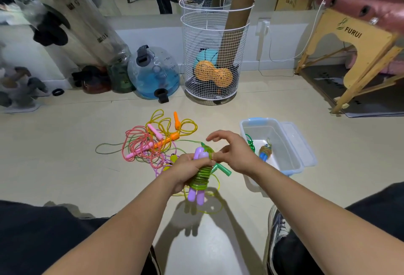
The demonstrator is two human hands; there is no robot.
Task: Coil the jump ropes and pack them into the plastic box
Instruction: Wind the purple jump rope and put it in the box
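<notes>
My left hand point(189, 168) grips two purple handles point(196, 196) held side by side, with a green rope point(201, 179) wound round them in several turns. My right hand point(231, 154) pinches the green rope at the top of the handles, its other fingers spread. A loose green loop point(215, 206) hangs below. A teal handle point(225, 170) lies under my right wrist. On the floor beyond lies a tangle of pink, yellow and orange ropes point(153, 141). The clear plastic box point(290, 156) stands open at the right, with a coiled rope with blue handles point(265, 152) and some green rope inside.
A white wire basket point(215, 34) with balls and a cardboard tube stands at the back. A blue water jug point(153, 73) and clear bags are to its left. A wooden bench point(349, 41) is at the right. My knees and a shoe point(277, 231) frame the foreground.
</notes>
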